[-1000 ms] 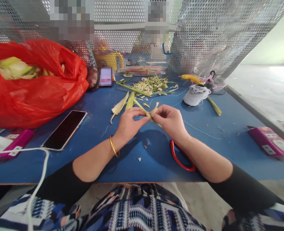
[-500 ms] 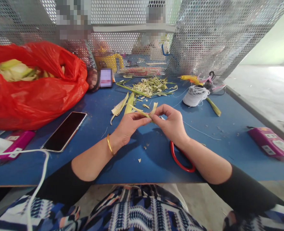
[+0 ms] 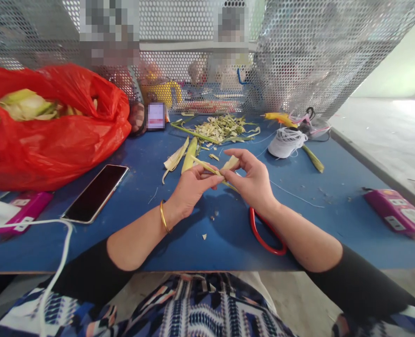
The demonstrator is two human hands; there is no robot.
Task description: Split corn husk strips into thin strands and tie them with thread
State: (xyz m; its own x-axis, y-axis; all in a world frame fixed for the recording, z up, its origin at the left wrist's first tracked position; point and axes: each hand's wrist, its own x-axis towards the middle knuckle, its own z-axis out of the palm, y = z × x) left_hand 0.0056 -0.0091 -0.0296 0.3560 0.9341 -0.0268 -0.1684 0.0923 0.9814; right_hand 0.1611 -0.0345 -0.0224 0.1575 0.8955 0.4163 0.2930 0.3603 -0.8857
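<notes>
Between my two hands, above the blue table, is a narrow pale-green corn husk strip [image 3: 206, 164]. My left hand [image 3: 194, 186] pinches it between thumb and fingers. The thumb and index finger of my right hand [image 3: 249, 177] close on the same husk, where a wider pale flap [image 3: 231, 163] stands up; its other fingers are partly curled. Just beyond my left fingers lie a green husk piece [image 3: 189, 157] and a dry husk piece [image 3: 176, 158]. Red scissors handles [image 3: 265, 237] show below my right wrist; the rest is hidden under it.
A red plastic bag [image 3: 88, 124] of husks fills the left, with a phone [image 3: 97, 193] in front. Husk scraps [image 3: 221, 128] are heaped at the back. White thread [image 3: 286, 142] sits right of them, and a purple box [image 3: 397, 208] is far right. A perforated metal screen [image 3: 196, 54] closes the back.
My right fingers have shifted on the husk, and the index finger is lifted and straighter. The upright flap now leans to the right and looks wider. Both hands still hold the strip.
</notes>
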